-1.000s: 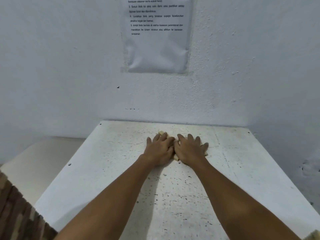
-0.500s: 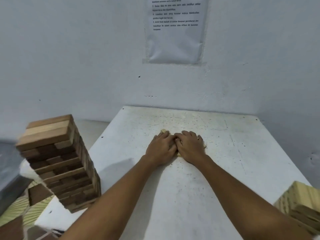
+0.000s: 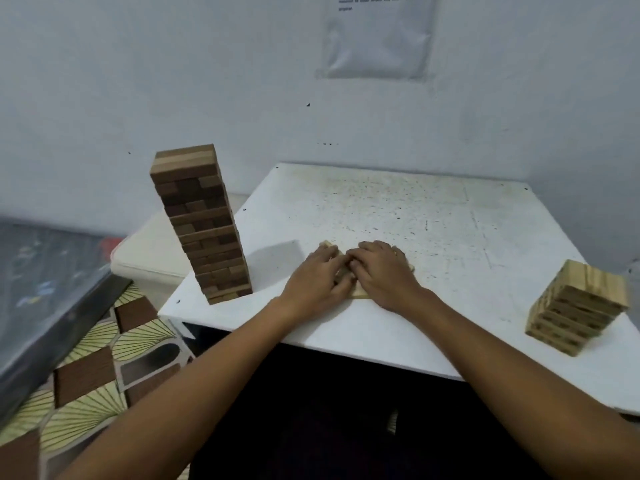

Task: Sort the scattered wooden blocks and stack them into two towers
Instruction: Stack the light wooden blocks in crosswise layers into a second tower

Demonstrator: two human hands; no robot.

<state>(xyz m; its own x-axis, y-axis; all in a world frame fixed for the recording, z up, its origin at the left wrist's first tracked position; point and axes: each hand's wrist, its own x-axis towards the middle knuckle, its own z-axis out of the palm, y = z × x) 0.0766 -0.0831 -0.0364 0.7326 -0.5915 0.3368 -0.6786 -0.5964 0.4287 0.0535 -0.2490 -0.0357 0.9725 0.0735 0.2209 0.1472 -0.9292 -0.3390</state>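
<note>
The left hand [image 3: 320, 277] and the right hand [image 3: 381, 268] are laid side by side, palms down and touching each other, over a small cluster of pale blocks [image 3: 356, 291] at the middle of the tabletop [image 3: 433, 216]. The fingers are bent over the wood and press on it; whether any single block is actually gripped cannot be told, since the blocks are almost wholly hidden, with only a corner shown beyond the left fingers and an edge near the wrists.

The step in hand is judged to be the gathering and squaring of the last loose light pieces.

Outward to the left, a tall dark tower [image 3: 202, 223] is seen near the tabletop's left edge, upright and well apart from the hands. Outward to the right, a short pale tower [image 3: 578, 306] is seen near the front right corner, also well apart.

The sorting is judged to be nearly done. For the next move, a firm hold on the gathered pieces is called for, then a carry to the right and a level placing crosswise on the pale stack, with care taken so close to the tabletop's edge.
</note>
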